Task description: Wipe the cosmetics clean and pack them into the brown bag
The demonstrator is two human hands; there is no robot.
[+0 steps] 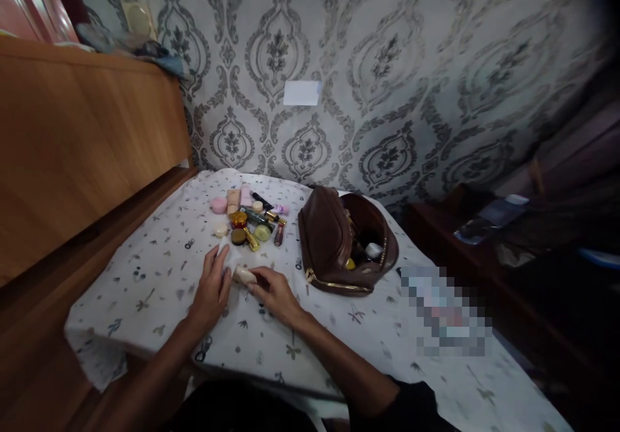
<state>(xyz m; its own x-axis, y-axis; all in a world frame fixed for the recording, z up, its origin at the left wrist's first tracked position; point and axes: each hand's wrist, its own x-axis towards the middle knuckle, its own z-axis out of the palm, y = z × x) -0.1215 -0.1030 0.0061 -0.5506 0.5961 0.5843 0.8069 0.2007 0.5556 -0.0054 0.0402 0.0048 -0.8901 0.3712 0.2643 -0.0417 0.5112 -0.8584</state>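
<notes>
- Black sleeve is seen nearest.
- Pale item is pinched in the right hand; left hand is held open beside it, maybe for steadying.
- Cosmetics are bunched just beyond, probably for easy reach.

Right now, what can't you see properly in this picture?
All in the head view:
Bag: its walls and dark shadow hide much of its inside.
Pale thing: the right hand covers part of it.
Little jars: any writing is too small to read.
Blocky squares: they cover whatever is there.
Right sleeve: cut off by the bottom edge.
</notes>
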